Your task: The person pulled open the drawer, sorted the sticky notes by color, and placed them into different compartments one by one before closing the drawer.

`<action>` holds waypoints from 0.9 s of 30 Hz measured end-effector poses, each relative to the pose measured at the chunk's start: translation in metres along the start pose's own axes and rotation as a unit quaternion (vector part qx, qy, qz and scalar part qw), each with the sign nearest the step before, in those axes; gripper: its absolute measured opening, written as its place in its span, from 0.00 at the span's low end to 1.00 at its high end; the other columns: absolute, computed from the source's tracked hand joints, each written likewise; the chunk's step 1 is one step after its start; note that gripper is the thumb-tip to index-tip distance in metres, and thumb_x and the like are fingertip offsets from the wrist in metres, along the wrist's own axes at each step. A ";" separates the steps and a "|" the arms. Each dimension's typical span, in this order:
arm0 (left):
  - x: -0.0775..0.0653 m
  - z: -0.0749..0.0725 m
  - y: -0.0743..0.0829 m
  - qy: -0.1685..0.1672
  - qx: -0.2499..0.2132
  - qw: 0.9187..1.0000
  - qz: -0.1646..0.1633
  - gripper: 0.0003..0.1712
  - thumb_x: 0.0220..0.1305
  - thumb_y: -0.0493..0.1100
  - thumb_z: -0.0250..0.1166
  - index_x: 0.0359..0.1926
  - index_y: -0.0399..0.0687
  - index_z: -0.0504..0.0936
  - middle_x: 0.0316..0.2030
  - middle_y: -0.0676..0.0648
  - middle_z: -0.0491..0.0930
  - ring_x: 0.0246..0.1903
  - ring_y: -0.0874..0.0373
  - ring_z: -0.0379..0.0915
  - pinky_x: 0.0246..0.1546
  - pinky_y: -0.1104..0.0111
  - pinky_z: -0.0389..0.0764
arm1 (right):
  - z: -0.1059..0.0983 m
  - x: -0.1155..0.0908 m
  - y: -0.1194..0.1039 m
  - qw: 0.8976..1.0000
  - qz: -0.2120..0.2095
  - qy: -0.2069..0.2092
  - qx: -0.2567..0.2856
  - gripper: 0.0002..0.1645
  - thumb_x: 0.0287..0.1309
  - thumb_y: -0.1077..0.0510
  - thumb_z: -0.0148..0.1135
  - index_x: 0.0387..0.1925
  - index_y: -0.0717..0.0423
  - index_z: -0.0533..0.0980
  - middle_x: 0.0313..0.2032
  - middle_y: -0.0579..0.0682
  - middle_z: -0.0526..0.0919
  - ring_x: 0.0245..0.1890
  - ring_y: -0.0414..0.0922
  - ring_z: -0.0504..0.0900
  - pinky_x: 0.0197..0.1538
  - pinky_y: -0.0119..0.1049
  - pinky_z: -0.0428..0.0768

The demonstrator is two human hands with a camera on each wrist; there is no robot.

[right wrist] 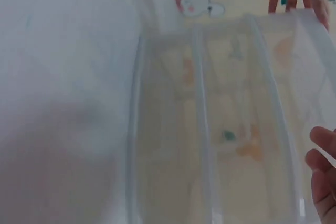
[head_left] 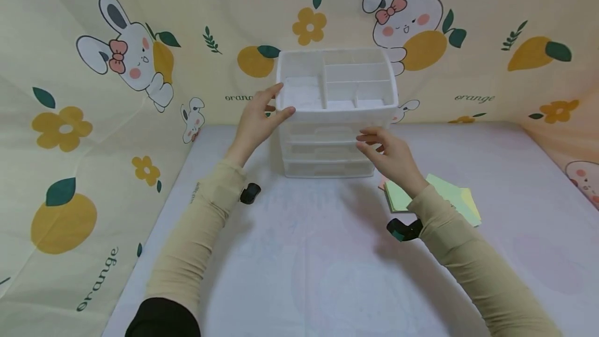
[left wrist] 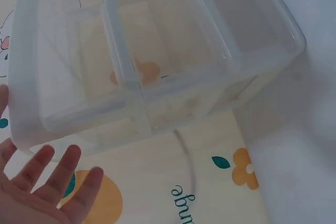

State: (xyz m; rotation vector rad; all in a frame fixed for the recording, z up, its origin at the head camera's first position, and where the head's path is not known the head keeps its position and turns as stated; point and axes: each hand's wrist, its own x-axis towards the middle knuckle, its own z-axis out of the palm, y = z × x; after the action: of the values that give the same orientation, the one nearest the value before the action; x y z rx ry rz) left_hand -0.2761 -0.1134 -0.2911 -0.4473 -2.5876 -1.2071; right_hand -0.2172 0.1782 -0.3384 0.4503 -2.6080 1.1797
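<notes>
A white plastic drawer organizer (head_left: 338, 111) stands upright against the patterned backdrop, with several see-through drawers and a divided tray on top. My left hand (head_left: 260, 117) is at its upper left corner, thumb by the front rim and index finger by the side. In the left wrist view, the fingers (left wrist: 86, 192) are spread beside the organizer's side wall; the thumb's contact is hard to make out. My right hand (head_left: 389, 157) hovers in front of the drawers on the right, its fingers loosely bent and holding nothing. The right wrist view shows those fingers (right wrist: 320, 163) close to the organizer's front.
Green, yellow and pink paper sheets (head_left: 437, 196) lie on the white tabletop (head_left: 299, 264) right of the organizer, partly under the right forearm. The cloth backdrop (head_left: 154, 66) with rabbits and oranges runs behind and along the left.
</notes>
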 end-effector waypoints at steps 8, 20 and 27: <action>0.004 0.006 -0.004 0.004 -0.039 0.999 -0.017 0.42 0.50 0.60 0.68 0.67 0.67 0.63 0.50 0.47 0.73 0.41 0.53 0.75 0.40 0.65 0.78 | 0.031 0.008 0.000 0.976 0.112 -0.060 0.175 0.30 0.61 0.45 0.57 0.62 0.51 0.69 0.54 0.54 0.78 0.50 0.41 0.76 0.54 0.39 0.71; 0.002 0.007 -0.015 0.015 -0.073 0.996 -0.053 0.42 0.45 0.66 0.68 0.63 0.82 0.62 0.44 0.48 0.72 0.38 0.56 0.70 0.37 0.66 0.75 | 0.055 0.018 -0.014 0.815 0.211 -0.075 0.534 0.21 0.66 0.55 0.51 0.59 0.53 0.65 0.44 0.36 0.82 0.45 0.37 0.78 0.52 0.31 0.71; 0.003 0.010 -0.013 0.010 -0.071 0.996 -0.053 0.42 0.45 0.66 0.68 0.63 0.84 0.62 0.41 0.47 0.74 0.38 0.56 0.70 0.36 0.67 0.74 | 0.060 0.019 -0.015 0.758 0.214 -0.052 0.614 0.11 0.67 0.57 0.49 0.50 0.52 0.67 0.45 0.42 0.80 0.44 0.38 0.80 0.47 0.26 0.76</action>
State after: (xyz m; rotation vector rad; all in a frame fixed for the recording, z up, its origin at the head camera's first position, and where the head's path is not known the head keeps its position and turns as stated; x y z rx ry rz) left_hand -0.2850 -0.1129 -0.3048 -0.3260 -2.5467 -1.4309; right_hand -0.2343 0.1201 -0.3600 0.0738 -1.6138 3.0079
